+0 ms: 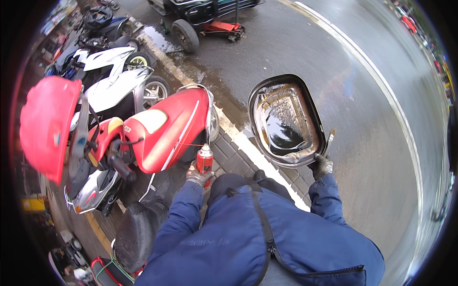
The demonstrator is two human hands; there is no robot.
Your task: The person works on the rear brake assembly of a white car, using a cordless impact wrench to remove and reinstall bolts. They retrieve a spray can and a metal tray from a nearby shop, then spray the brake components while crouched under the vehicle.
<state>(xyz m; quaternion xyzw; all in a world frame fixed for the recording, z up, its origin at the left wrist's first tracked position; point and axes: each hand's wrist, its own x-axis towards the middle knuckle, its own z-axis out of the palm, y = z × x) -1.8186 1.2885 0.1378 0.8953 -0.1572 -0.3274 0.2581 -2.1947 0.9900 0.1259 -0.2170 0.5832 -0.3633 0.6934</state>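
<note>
A red spray can (pixel 204 161) with a white top stands upright in my left hand (pixel 199 177); a thin red straw points left from its nozzle. My left hand wears a dirty glove and its fingers wrap round the can's lower part. Out to the right, my gloved right hand (pixel 322 167) grips the near right rim of a black basin (pixel 317 126). Dark, shiny liquid (pixel 281 132) and brownish grime lie inside it. A brush (pixel 330 136) sticks up beside the basin's rim from that same hand, its handle partly hidden.
A red scooter (pixel 174 125) stands close on my left, with a red helmet-like cover (pixel 50 126) near its handlebar. White scooters (pixel 112 88) are parked beyond. A vehicle's wheel (pixel 185 36) and a red floor jack (pixel 222 27) are ahead. A white kerb line (pixel 253 151) runs by my feet.
</note>
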